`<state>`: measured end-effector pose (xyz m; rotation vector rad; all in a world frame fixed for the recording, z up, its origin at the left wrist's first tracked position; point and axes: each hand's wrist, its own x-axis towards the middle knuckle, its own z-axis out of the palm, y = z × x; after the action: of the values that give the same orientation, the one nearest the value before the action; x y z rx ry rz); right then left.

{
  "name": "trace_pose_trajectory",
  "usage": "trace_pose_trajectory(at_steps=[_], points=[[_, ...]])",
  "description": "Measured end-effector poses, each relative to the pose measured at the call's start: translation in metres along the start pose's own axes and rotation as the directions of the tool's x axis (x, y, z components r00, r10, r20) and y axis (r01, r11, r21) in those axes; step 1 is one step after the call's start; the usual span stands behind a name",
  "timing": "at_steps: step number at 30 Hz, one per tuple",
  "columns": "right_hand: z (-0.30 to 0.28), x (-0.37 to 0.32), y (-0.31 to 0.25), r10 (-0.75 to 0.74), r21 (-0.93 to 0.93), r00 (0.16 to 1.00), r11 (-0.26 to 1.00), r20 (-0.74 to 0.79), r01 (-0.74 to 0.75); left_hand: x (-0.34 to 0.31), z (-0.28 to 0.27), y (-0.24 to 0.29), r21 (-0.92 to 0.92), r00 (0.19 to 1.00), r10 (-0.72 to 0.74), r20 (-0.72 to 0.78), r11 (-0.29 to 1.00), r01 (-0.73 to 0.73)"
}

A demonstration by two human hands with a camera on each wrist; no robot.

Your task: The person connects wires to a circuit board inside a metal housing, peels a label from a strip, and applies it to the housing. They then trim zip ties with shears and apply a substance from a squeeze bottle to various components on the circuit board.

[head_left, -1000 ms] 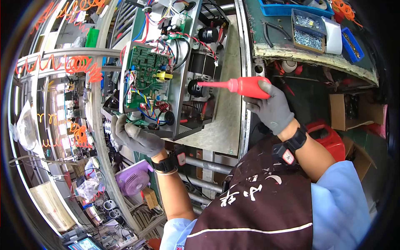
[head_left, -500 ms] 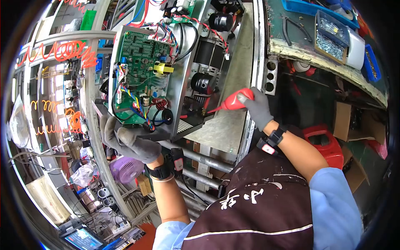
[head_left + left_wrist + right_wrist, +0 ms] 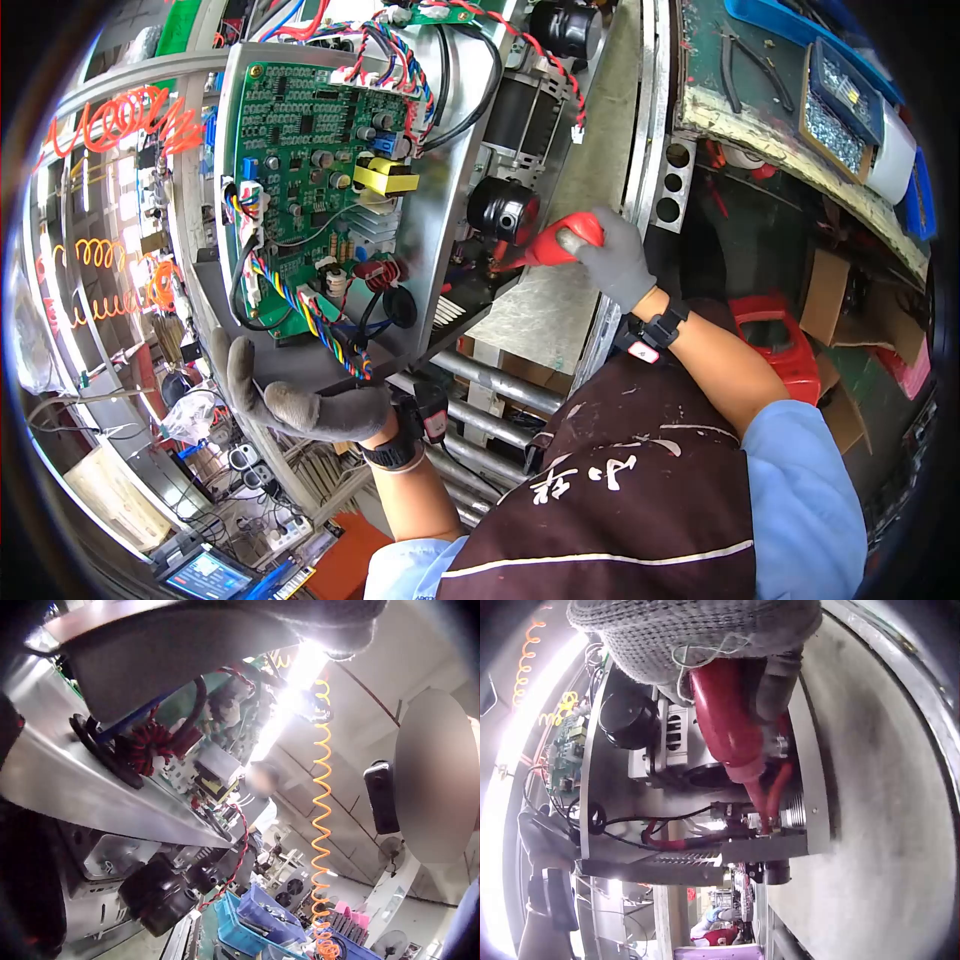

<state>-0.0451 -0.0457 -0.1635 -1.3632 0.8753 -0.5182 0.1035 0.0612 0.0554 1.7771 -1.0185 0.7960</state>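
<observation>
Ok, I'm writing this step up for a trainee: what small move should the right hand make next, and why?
Probably a gentle squeeze of the red bottle. The right hand grips it, its nozzle tip sits at the terminal low inside the chassis, and the left hand props the chassis from below, so nothing seems to need repositioning.

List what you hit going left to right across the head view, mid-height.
orange coiled hose → green circuit board → black round part → red squeeze bottle → right hand gripping it → red container. The left hand is left out, since it sits under the board's span.
</observation>
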Motion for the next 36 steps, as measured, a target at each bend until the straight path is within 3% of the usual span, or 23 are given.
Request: trace_pose_trajectory(at_steps=[4,7,9,11,12,14,22,24,26,27,29,31,33,36], points=[[0.003,0.008,-0.003,-0.053,-0.037,0.998,0.998,0.034,0.054,0.001,0.000,-0.002,0.009,0.999,-0.032,-0.022,0.999,0.032],[0.008,0.004,-0.008,0.041,0.065,0.999,0.997,-0.012,-0.040,0.002,-0.002,-0.001,0.007,1.000,-0.019,0.023,1.000,0.019],[0.014,0.003,-0.015,-0.091,-0.078,0.994,0.993,-0.052,0.087,0.002,0.003,0.002,0.029,0.999,-0.017,0.035,0.999,0.016],[0.020,0.002,-0.019,-0.014,-0.085,1.000,0.996,-0.001,0.014,0.001,0.009,0.001,-0.038,0.998,-0.015,-0.065,0.999,0.012],[0.025,0.001,-0.015,-0.063,-0.088,0.998,0.994,-0.011,0.061,0.000,0.004,0.002,-0.014,0.999,-0.045,-0.010,0.999,0.045],[0.031,-0.002,-0.014,-0.145,-0.129,0.989,0.982,-0.031,0.140,0.001,0.007,0.000,-0.030,0.999,-0.022,-0.036,0.999,0.021],[0.031,-0.006,-0.016,-0.190,-0.159,0.980,0.967,0.065,0.198,0.000,0.010,0.002,-0.077,0.994,-0.047,-0.095,0.996,0.039],[0.030,-0.002,-0.018,-0.192,-0.181,0.976,0.961,0.104,0.208,0.001,0.012,0.000,-0.066,0.997,0.019,-0.077,0.998,-0.024],[0.030,0.002,-0.022,-0.360,-0.211,0.921,0.898,0.147,0.385,0.003,0.008,-0.004,-0.055,0.998,0.042,-0.056,0.997,-0.045],[0.030,0.003,-0.022,-0.358,-0.211,0.922,0.899,0.150,0.384,0.003,0.006,-0.005,-0.047,0.997,0.066,-0.035,0.997,-0.068],[0.033,0.001,-0.021,-0.466,-0.319,0.854,0.793,0.231,0.519,0.003,0.007,-0.003,-0.032,0.998,0.054,-0.042,0.998,-0.055],[0.035,-0.002,-0.024,-0.499,-0.305,0.840,0.783,0.212,0.542,0.002,0.004,-0.004,0.005,0.995,0.094,-0.031,0.996,-0.094],[0.038,-0.010,-0.019,-0.542,-0.351,0.830,0.757,0.135,0.551,0.002,0.001,-0.006,-0.092,0.999,0.041,-0.022,0.995,-0.043],[0.034,-0.026,-0.010,-0.453,-0.295,0.891,0.848,0.029,0.441,0.003,-0.002,-0.006,0.018,0.991,0.127,0.040,0.992,-0.127]])
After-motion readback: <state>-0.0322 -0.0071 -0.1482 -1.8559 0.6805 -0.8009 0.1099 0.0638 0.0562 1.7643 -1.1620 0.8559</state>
